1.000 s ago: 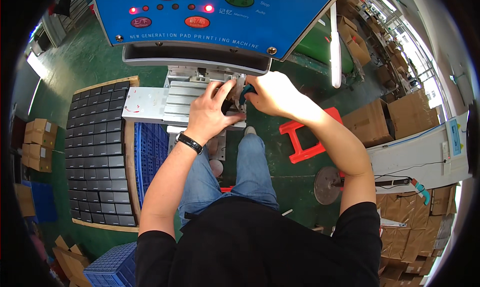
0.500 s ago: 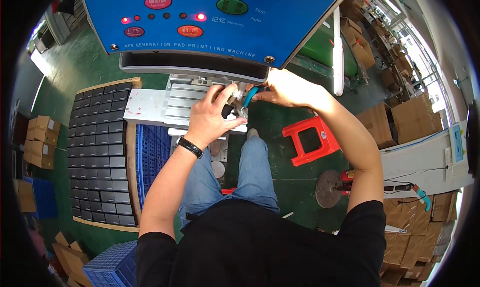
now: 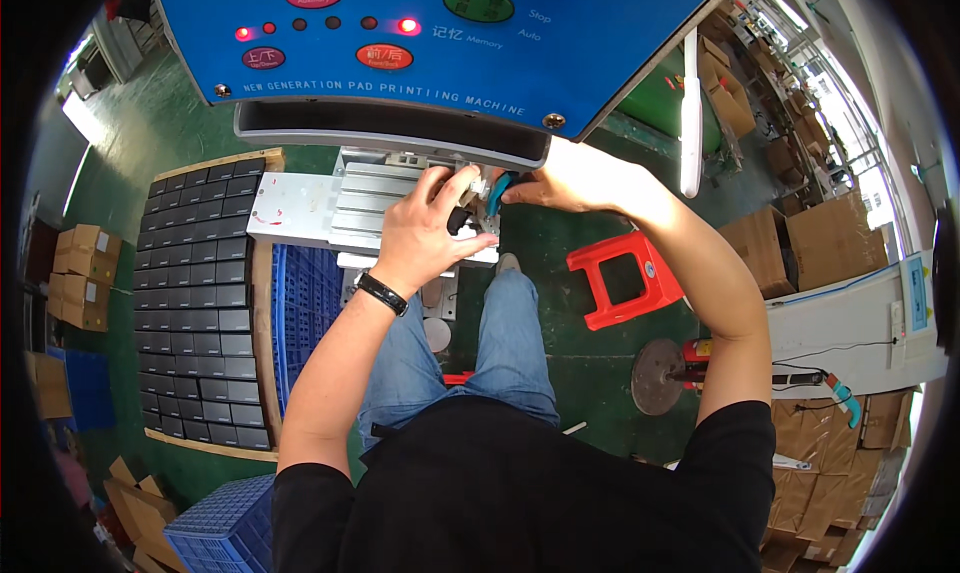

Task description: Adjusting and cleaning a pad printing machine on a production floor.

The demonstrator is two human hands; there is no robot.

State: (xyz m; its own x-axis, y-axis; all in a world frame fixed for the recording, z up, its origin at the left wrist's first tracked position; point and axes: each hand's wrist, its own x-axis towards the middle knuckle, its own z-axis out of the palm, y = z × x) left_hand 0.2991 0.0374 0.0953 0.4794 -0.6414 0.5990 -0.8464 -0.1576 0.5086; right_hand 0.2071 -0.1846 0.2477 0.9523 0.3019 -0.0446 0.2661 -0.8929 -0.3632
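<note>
Below the blue pad printing machine [image 3: 400, 98], my two hands meet at a small metal jig [image 3: 480, 238] on the end of a ribbed metal slide [image 3: 375, 203]. My left hand [image 3: 420, 235], with a black wristband, curls its fingers over the jig's far side. Its thumb lies along the near side, and a dark round piece [image 3: 459, 220] sits between thumb and fingers. From the right, my right hand [image 3: 550, 185] pinches a curved teal piece [image 3: 499, 193] against the jig. The machine's lower edge and my fingers hide part of the jig.
A pallet [image 3: 262, 323] of stacked black boxes stands at left, beside a blue crate [image 3: 305, 303]. A red stool [image 3: 630, 278] is on the green floor at right, near a round metal base [image 3: 657, 377]. A white lamp bar [image 3: 691, 113] hangs by the machine's right edge.
Both hands stay at the jig with nearly the same grip. The view has shifted slightly, and the teal piece appears tilted a little differently.
</note>
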